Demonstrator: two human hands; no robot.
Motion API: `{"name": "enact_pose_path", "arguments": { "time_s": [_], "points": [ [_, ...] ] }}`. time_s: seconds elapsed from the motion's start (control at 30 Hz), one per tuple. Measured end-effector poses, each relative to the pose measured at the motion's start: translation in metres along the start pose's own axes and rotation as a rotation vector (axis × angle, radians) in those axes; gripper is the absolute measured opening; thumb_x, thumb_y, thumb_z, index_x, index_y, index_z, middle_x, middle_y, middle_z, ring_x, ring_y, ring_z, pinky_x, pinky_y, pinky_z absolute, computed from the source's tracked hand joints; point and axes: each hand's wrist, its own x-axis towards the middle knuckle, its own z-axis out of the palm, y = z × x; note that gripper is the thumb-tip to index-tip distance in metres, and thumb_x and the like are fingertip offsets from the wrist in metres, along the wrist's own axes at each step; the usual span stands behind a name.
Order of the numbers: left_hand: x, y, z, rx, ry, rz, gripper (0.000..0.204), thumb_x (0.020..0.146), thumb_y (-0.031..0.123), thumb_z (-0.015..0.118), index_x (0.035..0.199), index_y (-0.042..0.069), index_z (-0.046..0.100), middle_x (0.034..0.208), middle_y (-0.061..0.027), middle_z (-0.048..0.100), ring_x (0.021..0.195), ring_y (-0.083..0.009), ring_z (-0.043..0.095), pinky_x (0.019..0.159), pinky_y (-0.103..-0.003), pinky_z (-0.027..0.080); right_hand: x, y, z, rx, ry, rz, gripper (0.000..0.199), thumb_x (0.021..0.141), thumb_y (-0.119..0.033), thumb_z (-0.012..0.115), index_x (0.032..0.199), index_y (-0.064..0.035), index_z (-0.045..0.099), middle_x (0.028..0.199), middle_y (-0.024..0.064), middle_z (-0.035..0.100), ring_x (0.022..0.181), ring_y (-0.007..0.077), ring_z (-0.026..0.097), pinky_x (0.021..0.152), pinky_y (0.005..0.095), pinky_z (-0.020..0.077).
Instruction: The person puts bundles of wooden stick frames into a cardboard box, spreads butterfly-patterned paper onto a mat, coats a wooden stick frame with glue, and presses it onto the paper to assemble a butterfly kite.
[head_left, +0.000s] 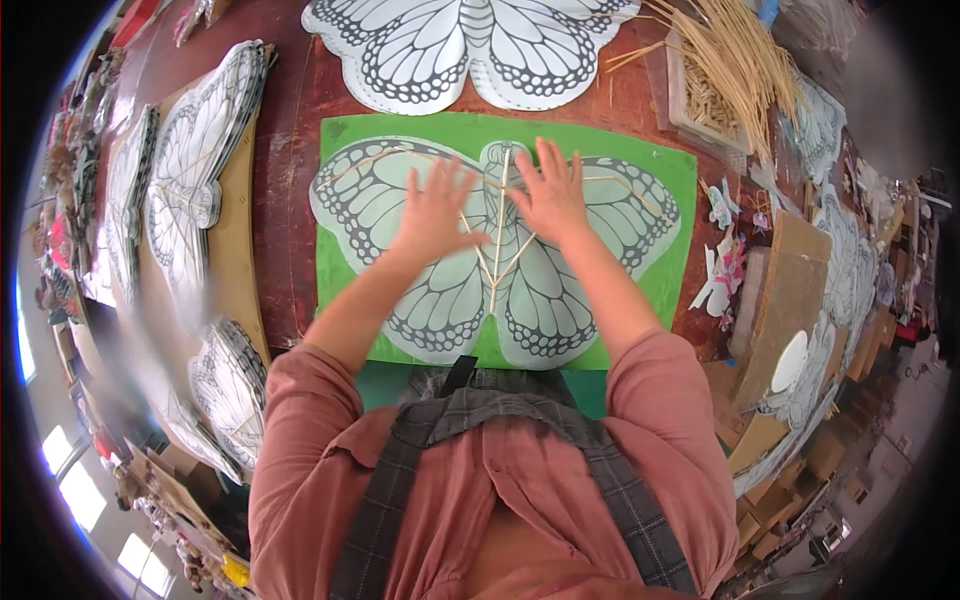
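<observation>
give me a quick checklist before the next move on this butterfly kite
1. Butterfly sheet lies flat on the green mat: ok.
2. Left hand pressed flat on the left wing: ok.
3. Right hand pressed flat near the centre, on the right wing: ok.
4. Centre stick runs straight down the body: ok.
5. Sticks stuck firmly to the sheet: cannot tell.
6. Spare sticks within reach at the upper right: ok, probably.
</observation>
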Motion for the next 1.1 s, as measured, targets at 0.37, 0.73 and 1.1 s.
{"name": "enact_pose_path", "arguments": {
  "time_s": [0.37, 0.73, 1.1],
  "points": [
    [-0.013, 0.046, 0.026, -0.072, -0.149, -0.032, 0.112, 0.052, 0.055, 0.075, 0.141, 0.018, 0.017, 0.146, -0.0146, 0.013, 0.135, -0.0332, 0.009, 0.105, -0.057, 0.007, 0.022, -0.001, 0.011, -0.043, -0.003, 0.013, 0.050, 0.075, -0.030, 0.064, 0.117, -0.0069, 0.050, 0.134, 0.0124, 0.036, 0.125, 0.0278, 0.032, 0.100, 0.0566, 0.0217],
    [-0.030, -0.054, 0.034, -0.187, 0.236, -0.335, 0.061, 0.074, 0.023, 0.066, 0.130, 0.014, 0.041, 0.139, -0.0174, 0.030, 0.128, -0.0348, 0.028, 0.102, -0.049, 0.025, 0.022, 0.103, -0.008, -0.038, -0.152, 0.327, 0.032, 0.072, -0.008, 0.055, 0.105, -0.0080, 0.057, 0.106, 0.0127, 0.056, 0.101, 0.0289, 0.052, 0.087, 0.0441, 0.0358],
    [-0.022, -0.114, 0.013, -0.220, 0.240, -0.523, 0.047, 0.075, 0.014, 0.063, 0.120, 0.014, 0.051, 0.128, -0.0153, 0.045, 0.121, -0.0310, 0.039, 0.098, -0.043, 0.033, 0.030, 0.139, -0.023, 0.113, -0.346, 0.352, 0.014, 0.069, -0.012, 0.058, 0.082, -0.0073, 0.061, 0.090, 0.0112, 0.060, 0.087, 0.0291, 0.056, 0.076, 0.0396, 0.0430]
  ]
}}
